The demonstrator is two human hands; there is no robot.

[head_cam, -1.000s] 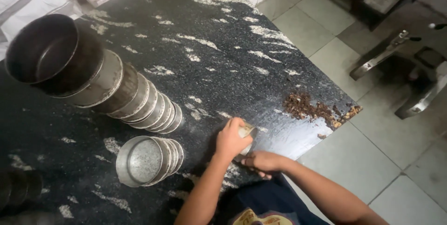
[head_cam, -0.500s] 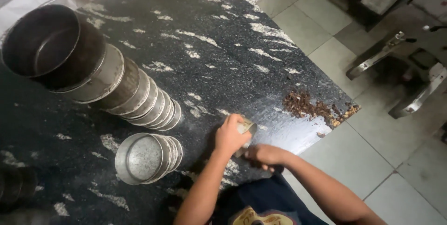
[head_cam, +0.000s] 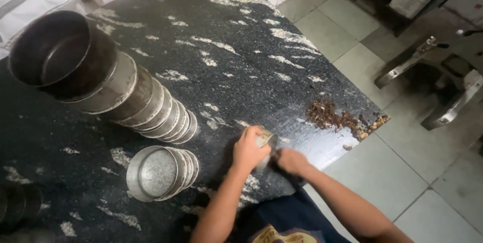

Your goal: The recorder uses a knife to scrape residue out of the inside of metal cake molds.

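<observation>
Black speckled stone counter (head_cam: 211,72). From left: a tall stack of round metal tins (head_cam: 100,82); a shorter stack (head_cam: 161,172) (both lying on their sides); left hand (head_cam: 249,148) closed around a small metal tin (head_cam: 265,140) near the counter's front edge; right hand (head_cam: 291,161), fingers curled, touching that tin; brown crumbs (head_cam: 342,119).

Dim room, grey tiled floor (head_cam: 352,36), black speckled stone counter (head_cam: 226,72)

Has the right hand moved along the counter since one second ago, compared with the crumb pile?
No clear move. The right hand stays at the counter edge, beside the left hand with the small tin, short of the crumb pile.
</observation>
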